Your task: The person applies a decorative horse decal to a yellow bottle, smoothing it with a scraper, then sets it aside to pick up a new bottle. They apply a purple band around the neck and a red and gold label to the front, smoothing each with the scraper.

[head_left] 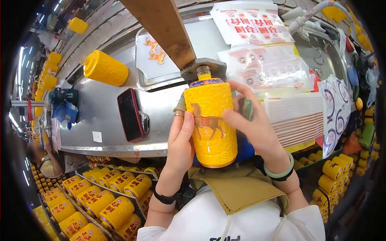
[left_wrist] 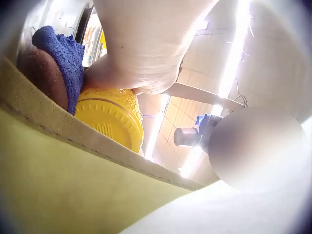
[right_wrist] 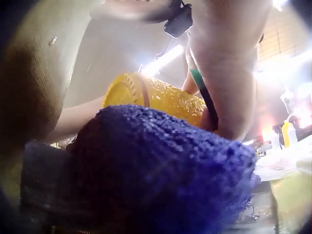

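Note:
In the head view both hands hold a yellow, rough-textured bottle (head_left: 215, 152) with a clear glass neck pointing away from the body. A brown horse decal with a red saddle (head_left: 208, 121) lies on its upper face. My left hand (head_left: 179, 144) grips the left side, thumb on the front beside the horse. My right hand (head_left: 257, 126) grips the right side, its thumb pressing near the horse's rump. Coloured cloth covers (head_left: 246, 109) sit on some fingers. The bottle's base (left_wrist: 109, 122) shows in the left wrist view, beside a blue towel (right_wrist: 170, 161) that fills the right wrist view.
A wooden post (head_left: 163, 30) ends in a dark block at the bottle's neck. Around it on the metal table are a phone (head_left: 130, 114), another yellow bottle (head_left: 106, 69), a tray (head_left: 173, 81) with a decal and printed sheets (head_left: 263, 66). Crates of yellow bottles (head_left: 116, 212) stand below.

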Demonstrator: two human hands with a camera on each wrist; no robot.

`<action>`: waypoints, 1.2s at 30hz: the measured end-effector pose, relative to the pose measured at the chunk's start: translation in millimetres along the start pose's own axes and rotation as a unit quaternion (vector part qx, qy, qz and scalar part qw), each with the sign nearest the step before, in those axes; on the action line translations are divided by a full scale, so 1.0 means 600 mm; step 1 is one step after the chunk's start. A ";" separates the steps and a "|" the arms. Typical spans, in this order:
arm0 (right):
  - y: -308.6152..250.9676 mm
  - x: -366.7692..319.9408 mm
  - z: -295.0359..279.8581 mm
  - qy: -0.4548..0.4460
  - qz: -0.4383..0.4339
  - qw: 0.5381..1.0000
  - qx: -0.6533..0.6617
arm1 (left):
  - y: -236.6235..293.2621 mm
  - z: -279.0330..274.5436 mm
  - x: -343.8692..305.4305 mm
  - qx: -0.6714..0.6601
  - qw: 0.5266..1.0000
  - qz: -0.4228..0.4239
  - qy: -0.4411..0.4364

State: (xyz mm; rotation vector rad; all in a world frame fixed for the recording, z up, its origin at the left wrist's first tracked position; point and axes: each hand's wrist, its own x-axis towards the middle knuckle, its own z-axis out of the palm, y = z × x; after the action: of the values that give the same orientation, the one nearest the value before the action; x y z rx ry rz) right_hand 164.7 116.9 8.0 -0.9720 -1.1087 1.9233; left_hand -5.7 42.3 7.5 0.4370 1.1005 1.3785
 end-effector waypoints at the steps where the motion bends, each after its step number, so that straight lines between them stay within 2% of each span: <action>1: 0.001 0.000 0.002 0.008 -0.017 0.999 -0.043 | 0.000 0.001 0.000 -0.001 1.000 0.005 0.003; 3: 0.002 0.000 0.001 0.016 -0.035 0.996 -0.087 | 0.001 0.006 0.000 -0.007 1.000 0.011 0.008; 6: 0.000 0.001 -0.003 0.007 -0.024 0.997 -0.074 | 0.005 0.016 -0.004 0.002 0.999 0.029 0.016; 8: 0.000 0.001 -0.006 -0.012 0.012 1.000 -0.018 | 0.007 0.025 -0.006 0.015 0.999 0.040 0.019; 11: 0.007 0.006 -0.011 -0.017 0.021 0.999 0.025 | 0.007 0.033 -0.008 0.031 0.997 0.055 0.033; 15: 0.018 0.002 -0.020 -0.027 -0.003 1.000 -0.004 | 0.004 0.029 -0.007 0.017 0.998 0.048 0.037; 17: 0.030 0.001 -0.034 -0.053 0.009 0.983 0.174 | 0.002 0.024 -0.008 -0.001 0.998 0.042 0.047; 18: 0.017 0.001 -0.035 -0.045 0.045 0.974 0.217 | 0.003 0.019 -0.010 -0.022 0.998 0.042 0.029; 21: 0.010 -0.002 -0.042 -0.066 0.041 0.959 0.273 | 0.004 0.016 -0.013 -0.026 0.999 0.038 0.019; 25: 0.008 -0.011 -0.044 -0.053 0.021 0.956 0.288 | 0.005 0.018 -0.016 -0.029 0.999 0.041 0.002; 27: 0.005 -0.018 -0.042 -0.051 -0.025 0.962 0.268 | 0.005 0.023 -0.019 0.014 0.996 0.090 0.014; 31: -0.014 -0.033 -0.030 -0.061 -0.037 0.973 0.220 | 0.006 0.019 -0.024 0.042 0.994 0.098 0.014; 33: -0.031 -0.037 -0.008 0.003 -0.024 0.981 0.194 | 0.004 0.018 -0.023 0.040 0.994 0.099 0.013; 36: -0.031 -0.039 -0.008 -0.012 -0.026 0.986 0.167 | 0.001 0.017 -0.025 0.040 0.994 0.103 0.015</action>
State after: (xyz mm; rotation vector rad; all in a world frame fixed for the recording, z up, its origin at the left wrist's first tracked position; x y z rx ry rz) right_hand 183.7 106.3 28.7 -0.7290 -0.7812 1.9994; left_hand 4.7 32.0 18.3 0.6030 1.1626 1.5292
